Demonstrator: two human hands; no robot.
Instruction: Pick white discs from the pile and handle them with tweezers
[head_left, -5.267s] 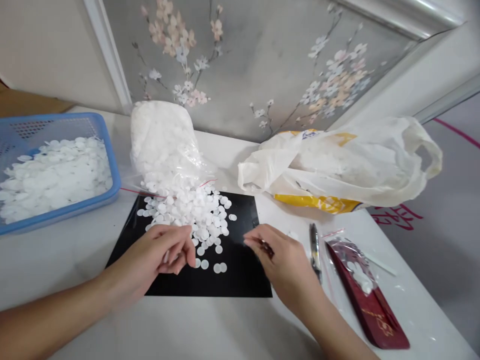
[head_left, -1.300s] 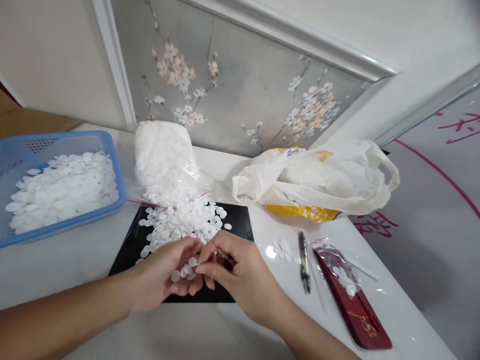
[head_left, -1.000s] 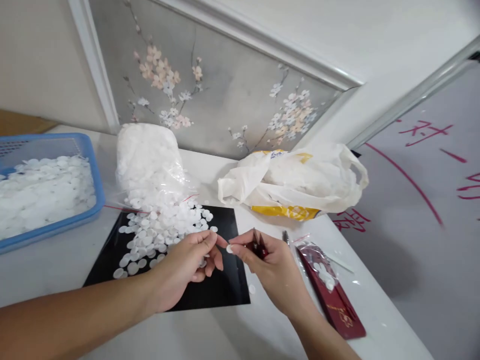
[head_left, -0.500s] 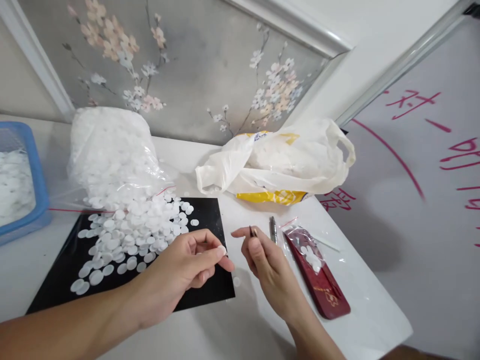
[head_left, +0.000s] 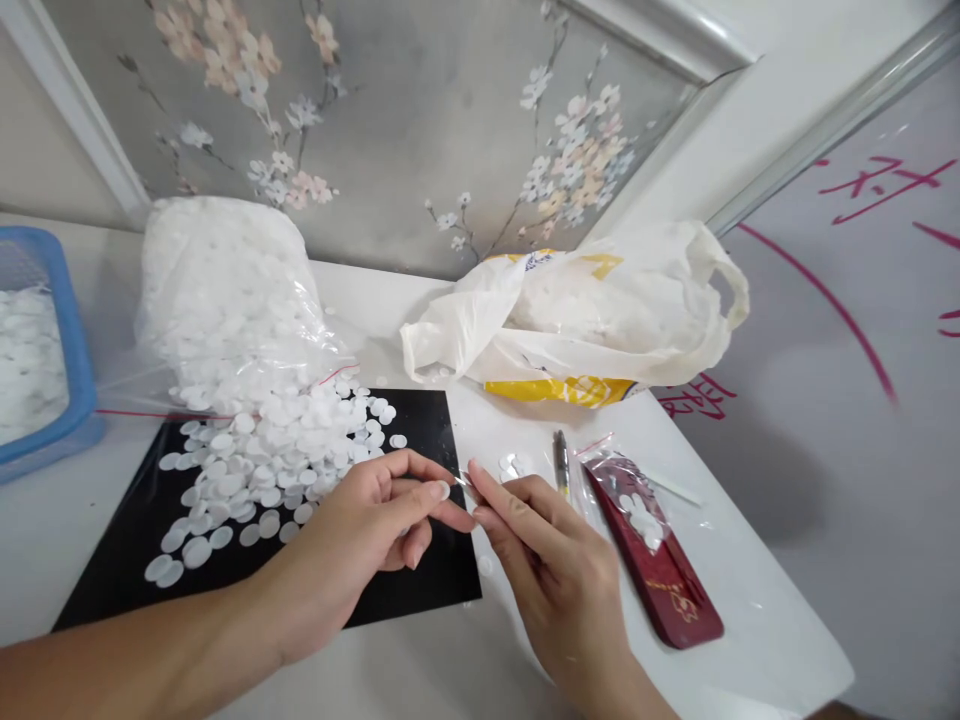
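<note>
Many small white discs (head_left: 300,440) lie heaped on a black sheet (head_left: 420,590), spilling from a clear plastic bag (head_left: 225,290). Over the sheet's right part, my left hand (head_left: 382,525) pinches a white disc (head_left: 444,490) between thumb and index finger. My right hand (head_left: 551,545) is beside it, fingers closed on a thin, pointed metal tool (head_left: 466,483) whose tip reaches toward the left fingertips. The rest of the tool is hidden by the fingers. A few discs (head_left: 512,466) lie on the white table behind my right hand.
A blue basket (head_left: 79,375) of white pieces stands at the left. Farther back lies a white and yellow plastic bag (head_left: 592,330). To the right are a dark pen (head_left: 561,462), a red case (head_left: 675,590) under a small clear bag, and a whiteboard (head_left: 847,460).
My right hand has turned over and closed in on my left fingertips, bringing the thin tool between the hands. Discs once hidden behind it now show. The view has shifted slightly.
</note>
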